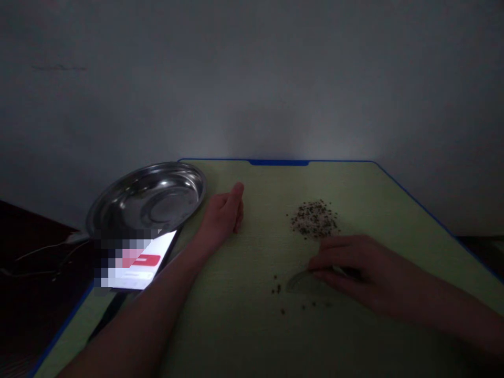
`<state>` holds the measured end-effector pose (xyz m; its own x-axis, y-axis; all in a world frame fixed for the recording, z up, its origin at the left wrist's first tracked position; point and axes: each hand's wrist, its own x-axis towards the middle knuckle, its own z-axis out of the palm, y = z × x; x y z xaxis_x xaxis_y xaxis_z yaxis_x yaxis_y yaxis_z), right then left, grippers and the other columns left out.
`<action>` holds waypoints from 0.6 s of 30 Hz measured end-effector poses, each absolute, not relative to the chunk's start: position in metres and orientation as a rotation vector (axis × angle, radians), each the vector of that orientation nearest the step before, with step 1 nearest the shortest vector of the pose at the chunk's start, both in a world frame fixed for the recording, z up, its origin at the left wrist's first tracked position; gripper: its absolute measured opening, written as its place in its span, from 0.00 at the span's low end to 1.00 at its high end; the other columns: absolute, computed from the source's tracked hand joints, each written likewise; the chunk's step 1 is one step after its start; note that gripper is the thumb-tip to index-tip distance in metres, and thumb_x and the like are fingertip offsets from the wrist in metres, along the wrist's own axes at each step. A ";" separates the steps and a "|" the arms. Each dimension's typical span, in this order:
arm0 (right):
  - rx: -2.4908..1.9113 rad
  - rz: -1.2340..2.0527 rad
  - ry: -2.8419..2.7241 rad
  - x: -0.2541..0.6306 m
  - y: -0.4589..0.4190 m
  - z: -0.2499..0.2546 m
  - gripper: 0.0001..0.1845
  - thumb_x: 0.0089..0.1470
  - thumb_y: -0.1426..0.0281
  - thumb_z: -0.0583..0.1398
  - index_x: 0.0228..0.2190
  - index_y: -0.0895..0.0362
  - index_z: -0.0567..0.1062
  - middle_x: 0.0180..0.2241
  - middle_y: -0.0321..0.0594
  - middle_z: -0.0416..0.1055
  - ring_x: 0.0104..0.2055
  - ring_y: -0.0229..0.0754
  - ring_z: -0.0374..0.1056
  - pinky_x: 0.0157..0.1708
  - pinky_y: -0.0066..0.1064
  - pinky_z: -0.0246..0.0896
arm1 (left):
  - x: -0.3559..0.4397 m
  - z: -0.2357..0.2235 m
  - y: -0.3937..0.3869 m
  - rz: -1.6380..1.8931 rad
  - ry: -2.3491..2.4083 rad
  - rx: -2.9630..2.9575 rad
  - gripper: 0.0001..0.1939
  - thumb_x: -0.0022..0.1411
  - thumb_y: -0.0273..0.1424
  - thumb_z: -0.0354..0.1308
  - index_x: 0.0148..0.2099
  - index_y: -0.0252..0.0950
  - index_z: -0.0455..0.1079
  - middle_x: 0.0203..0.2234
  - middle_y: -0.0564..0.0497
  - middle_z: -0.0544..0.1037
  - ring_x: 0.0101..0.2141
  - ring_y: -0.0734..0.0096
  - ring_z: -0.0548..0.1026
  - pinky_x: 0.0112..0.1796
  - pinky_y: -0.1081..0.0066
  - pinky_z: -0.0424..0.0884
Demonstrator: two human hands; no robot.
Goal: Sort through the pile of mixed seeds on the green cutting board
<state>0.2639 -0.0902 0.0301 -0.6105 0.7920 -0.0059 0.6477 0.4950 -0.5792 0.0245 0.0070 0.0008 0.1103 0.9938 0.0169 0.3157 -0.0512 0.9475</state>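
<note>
My left hand rests on the table in a loose fist, thumb on top, and nothing shows in it. It lies just right of a shiny metal basin. My right hand pinches a small, clear, curved piece between thumb and fingers, low over the table; its exact kind is too dim to tell. Beyond those fingers is a pile of pale grains mixed with dark beans or seeds. Several loose dark seeds lie left of and below the clear piece.
A lit phone, partly blurred out, lies beside my left forearm, in front of the basin. White cables hang off at the left. The light green tabletop has a blue edge, and a grey wall stands behind it.
</note>
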 end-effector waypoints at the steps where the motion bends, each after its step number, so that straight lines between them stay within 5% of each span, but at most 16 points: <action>1: -1.235 0.787 -2.468 0.264 -0.090 0.031 0.13 0.62 0.67 0.54 0.35 0.54 0.78 0.29 0.37 0.72 0.31 0.37 0.67 0.30 0.29 0.57 | 0.025 0.001 0.007 0.983 1.341 1.508 0.31 0.64 0.51 0.43 0.14 0.39 0.54 0.07 0.57 0.58 0.10 0.79 0.58 0.15 0.75 0.55; 18: -1.303 0.945 -2.479 0.291 -0.071 0.030 0.09 0.58 0.68 0.58 0.32 0.56 0.78 0.27 0.35 0.71 0.27 0.35 0.65 0.27 0.28 0.57 | 0.025 0.004 0.006 0.972 1.376 1.545 0.31 0.65 0.46 0.43 0.13 0.38 0.56 0.06 0.56 0.59 0.10 0.79 0.59 0.15 0.76 0.56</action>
<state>0.2913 -0.0714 0.0300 -0.5973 0.7923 -0.1245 0.6740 0.4117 -0.6134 0.0247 0.0062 0.0039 0.1008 0.9947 0.0212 0.3528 -0.0557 0.9340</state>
